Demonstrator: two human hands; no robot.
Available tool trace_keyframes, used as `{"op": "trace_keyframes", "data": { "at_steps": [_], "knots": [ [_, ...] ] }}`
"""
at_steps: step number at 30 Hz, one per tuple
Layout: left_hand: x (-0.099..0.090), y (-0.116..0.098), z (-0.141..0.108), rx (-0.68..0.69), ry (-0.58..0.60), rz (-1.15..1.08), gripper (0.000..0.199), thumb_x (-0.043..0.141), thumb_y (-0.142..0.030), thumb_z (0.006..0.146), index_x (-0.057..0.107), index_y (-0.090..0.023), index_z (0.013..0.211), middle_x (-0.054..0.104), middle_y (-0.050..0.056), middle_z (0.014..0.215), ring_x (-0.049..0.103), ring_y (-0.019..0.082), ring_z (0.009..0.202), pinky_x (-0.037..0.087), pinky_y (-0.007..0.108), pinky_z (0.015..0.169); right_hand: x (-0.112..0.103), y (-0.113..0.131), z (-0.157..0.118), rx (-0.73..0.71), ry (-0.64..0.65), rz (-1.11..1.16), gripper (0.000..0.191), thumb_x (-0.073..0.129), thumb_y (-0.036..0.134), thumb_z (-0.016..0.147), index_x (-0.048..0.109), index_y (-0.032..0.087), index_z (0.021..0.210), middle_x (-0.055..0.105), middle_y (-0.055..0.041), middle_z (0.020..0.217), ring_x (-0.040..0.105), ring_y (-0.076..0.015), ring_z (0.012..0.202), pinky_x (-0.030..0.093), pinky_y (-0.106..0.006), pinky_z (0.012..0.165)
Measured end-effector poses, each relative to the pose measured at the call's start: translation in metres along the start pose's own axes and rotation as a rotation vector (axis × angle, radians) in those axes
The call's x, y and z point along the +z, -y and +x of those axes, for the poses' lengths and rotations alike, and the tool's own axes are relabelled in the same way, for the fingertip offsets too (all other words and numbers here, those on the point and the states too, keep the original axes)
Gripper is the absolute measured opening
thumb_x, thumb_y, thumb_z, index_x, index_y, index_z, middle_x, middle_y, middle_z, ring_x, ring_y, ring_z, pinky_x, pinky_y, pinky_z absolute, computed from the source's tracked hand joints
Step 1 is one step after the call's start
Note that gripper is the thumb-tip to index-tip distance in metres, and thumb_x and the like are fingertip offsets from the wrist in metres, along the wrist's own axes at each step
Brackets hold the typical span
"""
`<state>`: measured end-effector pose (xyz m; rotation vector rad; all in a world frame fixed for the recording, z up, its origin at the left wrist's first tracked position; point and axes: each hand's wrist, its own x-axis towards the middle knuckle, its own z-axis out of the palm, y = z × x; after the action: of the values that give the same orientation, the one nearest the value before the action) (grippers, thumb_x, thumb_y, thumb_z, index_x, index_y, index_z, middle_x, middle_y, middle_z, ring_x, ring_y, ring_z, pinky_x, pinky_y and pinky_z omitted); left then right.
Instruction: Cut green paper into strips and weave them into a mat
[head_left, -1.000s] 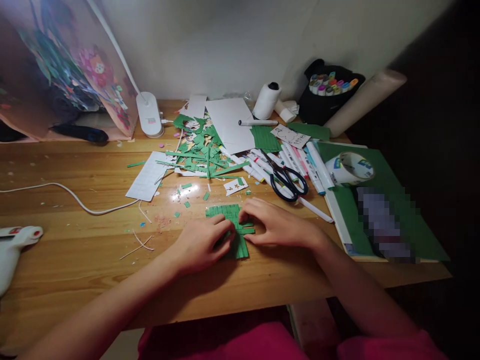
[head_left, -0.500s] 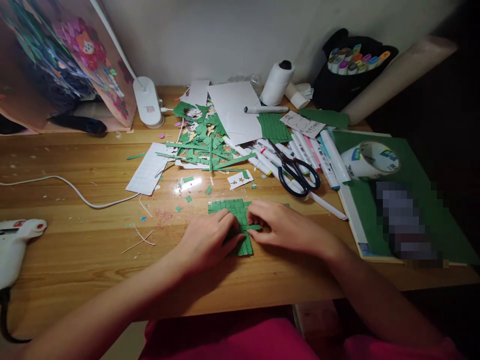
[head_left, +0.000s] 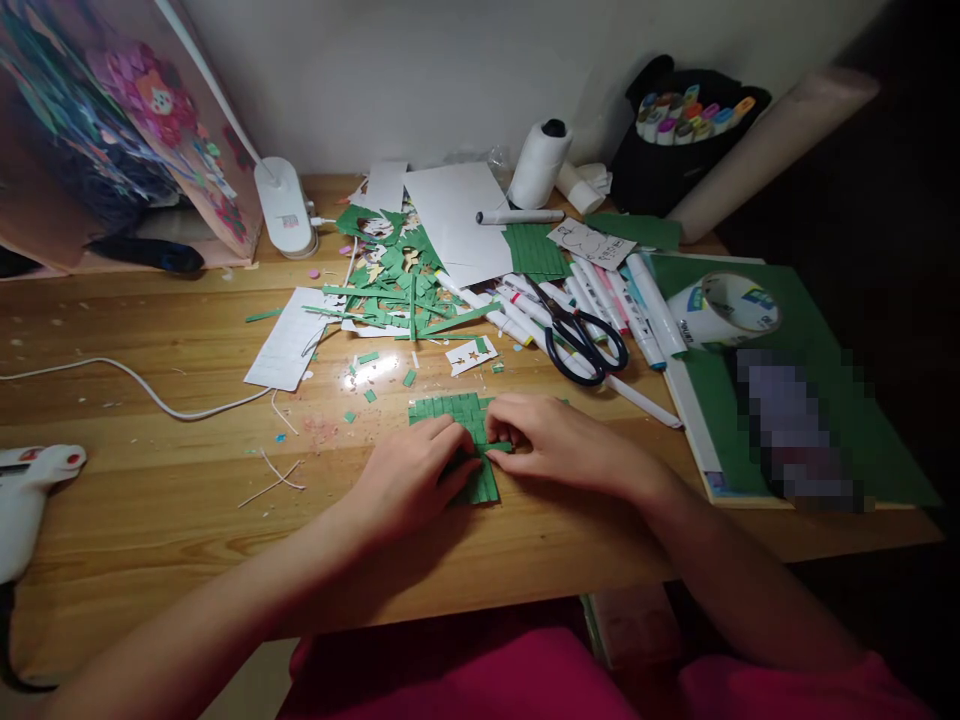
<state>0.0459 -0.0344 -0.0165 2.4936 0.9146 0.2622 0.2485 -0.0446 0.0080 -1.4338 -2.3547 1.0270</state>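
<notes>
A piece of green paper woven from strips (head_left: 444,407) lies on the wooden table in front of me. My left hand (head_left: 421,462) rests over its left part, with the fingers curled and the thumb pressed on the weave. From the other side, my right hand (head_left: 562,432) pinches a narrow green paper strip (head_left: 498,447) between thumb and fingers at the right edge of the weave. Both hands cover much of the woven paper, so how far the strip runs into it is hidden.
Black-handled scissors (head_left: 587,345) lie on several markers beyond my right hand. Green paper scraps (head_left: 409,290) are heaped at the back. A glue gun (head_left: 34,500) is at the left edge. A tape roll (head_left: 724,308) sits on a green sheet (head_left: 814,320) at right.
The whole view has shifted slightly. My right fingers still pinch the strip at the edge of the weave, and my left hand stays over the paper.
</notes>
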Motion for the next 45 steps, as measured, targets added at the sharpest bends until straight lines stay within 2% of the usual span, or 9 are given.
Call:
{"op": "trace_keyframes", "data": {
  "at_steps": [7,11,14,19,28,32,36,41,45],
  "knots": [
    [0.003,-0.001,0.000,0.002,-0.008,0.058,0.021,0.045,-0.035,0.090,0.054,-0.017,0.084,0.058,0.003,0.078,0.053,0.014,0.066,0.040,0.026,0.057,-0.002,0.002,0.000,0.020,0.031,0.189,0.004,0.059,0.020,0.080,0.056,0.019,0.083,0.058,0.0014,0.073,0.051,-0.0119,0.063,0.038,-0.022,0.055],
    [0.006,-0.001,0.000,0.013,-0.040,0.111,0.026,0.041,-0.037,0.091,0.053,-0.015,0.083,0.058,0.005,0.076,0.053,0.016,0.065,0.039,0.028,0.055,-0.007,0.008,-0.002,-0.022,0.073,0.370,0.016,0.060,0.027,0.082,0.056,0.020,0.096,0.062,-0.0005,0.086,0.058,-0.0135,0.073,0.046,-0.024,0.065],
    [0.007,-0.001,0.001,0.014,-0.044,0.097,0.022,0.040,-0.032,0.092,0.052,-0.015,0.086,0.058,0.005,0.077,0.053,0.016,0.066,0.039,0.028,0.057,-0.007,0.008,-0.003,-0.055,0.035,0.297,0.026,0.065,0.020,0.077,0.053,0.021,0.100,0.062,-0.0014,0.096,0.058,-0.0160,0.085,0.046,-0.027,0.075],
    [0.008,0.002,0.001,0.013,-0.046,0.056,0.019,0.041,-0.031,0.092,0.052,-0.016,0.089,0.057,0.004,0.079,0.053,0.015,0.066,0.039,0.027,0.058,0.001,0.004,-0.002,-0.073,0.004,0.158,0.041,0.069,0.013,0.069,0.050,0.019,0.105,0.056,-0.0037,0.099,0.053,-0.0183,0.091,0.043,-0.028,0.078],
    [0.008,0.002,0.001,0.020,-0.068,0.039,0.019,0.041,-0.031,0.091,0.050,-0.016,0.083,0.056,0.003,0.076,0.052,0.015,0.065,0.038,0.027,0.056,0.003,0.001,0.002,-0.103,-0.054,0.125,0.024,0.058,0.006,0.074,0.052,0.019,0.094,0.057,-0.0013,0.091,0.052,-0.0152,0.084,0.040,-0.025,0.074],
    [0.007,0.002,0.001,0.006,-0.041,0.019,0.019,0.041,-0.031,0.091,0.051,-0.016,0.084,0.056,0.003,0.078,0.052,0.015,0.067,0.039,0.027,0.057,0.004,-0.002,0.004,-0.090,-0.082,0.108,0.015,0.059,0.010,0.075,0.053,0.018,0.086,0.056,0.0001,0.082,0.051,-0.0138,0.074,0.039,-0.024,0.065],
    [0.007,0.002,0.001,0.001,-0.033,0.022,0.018,0.041,-0.030,0.091,0.051,-0.016,0.084,0.056,0.003,0.077,0.052,0.015,0.067,0.039,0.027,0.058,0.006,-0.004,0.004,0.006,-0.058,0.273,0.016,0.059,0.013,0.076,0.054,0.019,0.090,0.058,0.0020,0.073,0.053,-0.0116,0.063,0.041,-0.022,0.058],
    [0.006,0.001,0.001,-0.001,-0.023,0.017,0.019,0.040,-0.031,0.090,0.051,-0.017,0.086,0.056,0.004,0.079,0.053,0.016,0.069,0.041,0.028,0.059,0.005,-0.002,0.004,0.194,-0.105,0.620,0.018,0.057,0.016,0.077,0.051,0.020,0.094,0.067,0.0004,0.073,0.060,-0.0129,0.064,0.044,-0.023,0.059],
    [0.003,-0.001,0.000,0.024,-0.019,0.020,0.018,0.045,-0.034,0.087,0.050,-0.017,0.085,0.055,0.004,0.079,0.052,0.016,0.067,0.041,0.028,0.057,-0.001,0.001,0.005,0.272,-0.088,0.812,0.013,0.051,0.018,0.080,0.048,0.020,0.093,0.070,-0.0009,0.072,0.061,-0.0130,0.062,0.044,-0.023,0.057]
  ]
}}
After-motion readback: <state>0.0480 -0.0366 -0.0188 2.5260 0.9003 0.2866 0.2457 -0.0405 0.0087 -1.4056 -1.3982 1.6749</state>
